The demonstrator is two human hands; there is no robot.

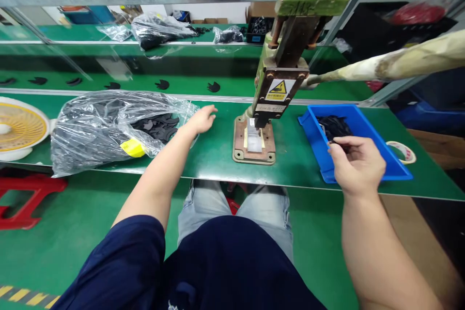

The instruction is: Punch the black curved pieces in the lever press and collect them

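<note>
The fan [22, 128] was cut by the left edge, the lever [392, 62] by the right. The fingers [350, 141] of the right hand [359, 162] mostly hid a dark piece [332, 142].

The press [279, 91] bars the straight way between bag [98, 121] and blue bin [317, 141], with bare bench [218, 152] before it.

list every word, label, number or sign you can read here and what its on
No words or numbers read clearly.
Yellow warning triangle with a hand symbol, on the press; characters beneath too small.
White strip below it: blurred.
Yellow label on the plastic bag: unreadable.
Blue label on the black bin: too small.
Tape roll: red print, unreadable.
</note>
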